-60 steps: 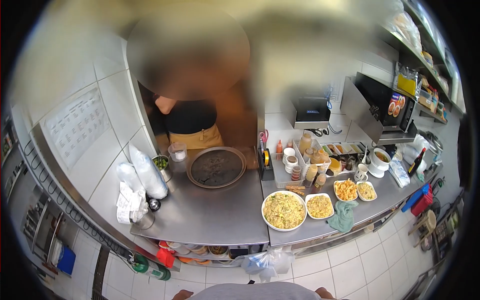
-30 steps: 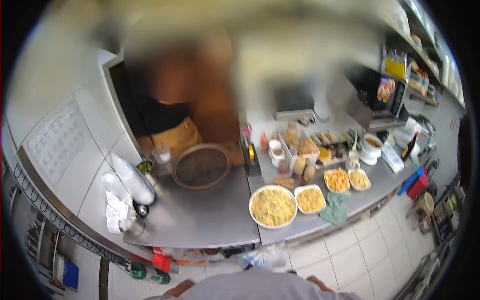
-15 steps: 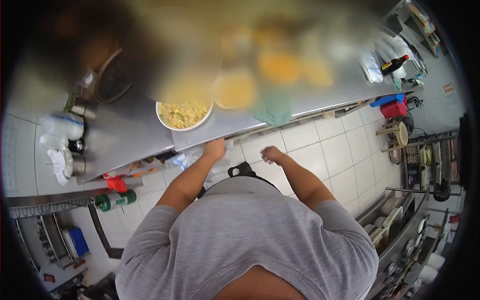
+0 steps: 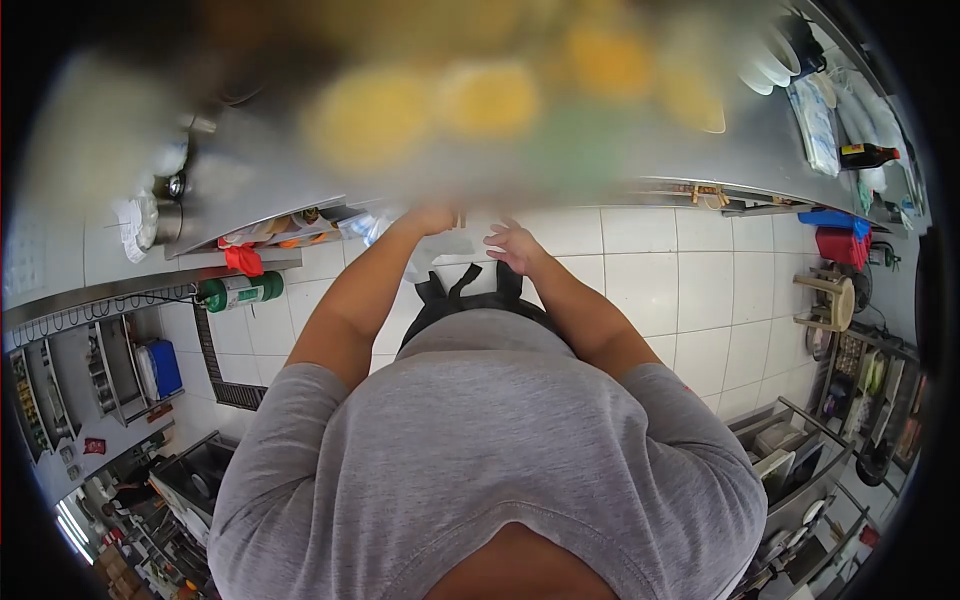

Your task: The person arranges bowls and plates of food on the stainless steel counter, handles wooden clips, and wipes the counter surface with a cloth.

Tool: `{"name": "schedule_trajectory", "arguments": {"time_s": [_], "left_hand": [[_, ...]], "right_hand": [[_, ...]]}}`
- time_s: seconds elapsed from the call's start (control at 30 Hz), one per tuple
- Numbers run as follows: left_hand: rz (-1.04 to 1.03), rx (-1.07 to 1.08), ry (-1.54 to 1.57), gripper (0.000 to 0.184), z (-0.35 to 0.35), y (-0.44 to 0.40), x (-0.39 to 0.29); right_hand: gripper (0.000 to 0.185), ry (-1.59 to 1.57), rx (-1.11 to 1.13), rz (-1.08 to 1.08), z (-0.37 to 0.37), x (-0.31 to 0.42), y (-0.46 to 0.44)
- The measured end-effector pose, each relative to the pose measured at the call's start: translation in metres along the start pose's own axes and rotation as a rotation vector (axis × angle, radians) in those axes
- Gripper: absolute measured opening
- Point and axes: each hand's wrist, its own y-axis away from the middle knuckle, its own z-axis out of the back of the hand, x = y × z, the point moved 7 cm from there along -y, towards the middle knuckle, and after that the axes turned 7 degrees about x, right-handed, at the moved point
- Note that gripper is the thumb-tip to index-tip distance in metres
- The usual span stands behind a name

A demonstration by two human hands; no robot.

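Your left hand (image 4: 430,220) and right hand (image 4: 514,246) had drawn closer together since half a second before. Leftmost, a yellow dish blurred out on the counter (image 4: 250,165). Your left hand, partly lost in haze, met a clear plastic bag (image 4: 450,243); its grip couldn't be told. Your right was open, fingers loosely spread, just beside.

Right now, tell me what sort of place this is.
Probably a commercial kitchen: a long metal counter bearing blurred yellow shapes that look like food, and a white tiled floor.
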Motion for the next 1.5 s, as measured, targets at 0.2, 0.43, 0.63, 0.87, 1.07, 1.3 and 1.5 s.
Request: {"name": "schedule_trajectory", "arguments": {"time_s": [0.2, 0.43, 0.63, 0.87, 1.07, 1.3, 1.5], "left_hand": [[-0.038, 0.005, 0.072, 0.048, -0.002, -0.009, 0.005], [-0.092, 0.137, 0.228, 0.052, 0.004, 0.005, -0.006], [-0.137, 0.131, 0.214, 0.059, 0.004, 0.001, 0.003], [-0.088, 0.181, 0.245, 0.063, 0.01, 0.018, -0.009], [-0.134, 0.156, 0.117, 0.064, 0.017, 0.026, -0.02], [-0.116, 0.136, 0.213, 0.065, 0.018, 0.028, -0.016], [-0.081, 0.107, -0.027, 0.06, -0.001, -0.01, 0.012]], "right_hand": [[0.097, -0.08, 0.059, 0.087, -0.02, -0.01, -0.022], [0.06, -0.199, 0.167, 0.076, -0.065, -0.021, -0.021], [0.069, -0.216, 0.032, 0.201, -0.053, -0.03, -0.034], [0.084, -0.204, -0.085, 0.552, 0.03, -0.035, -0.108], [0.063, -0.391, 0.001, 0.616, 0.026, -0.036, -0.077], [0.065, -0.398, -0.101, 0.568, 0.008, -0.027, -0.062], [0.06, -0.391, -0.194, 0.463, -0.013, -0.014, -0.023]]}}
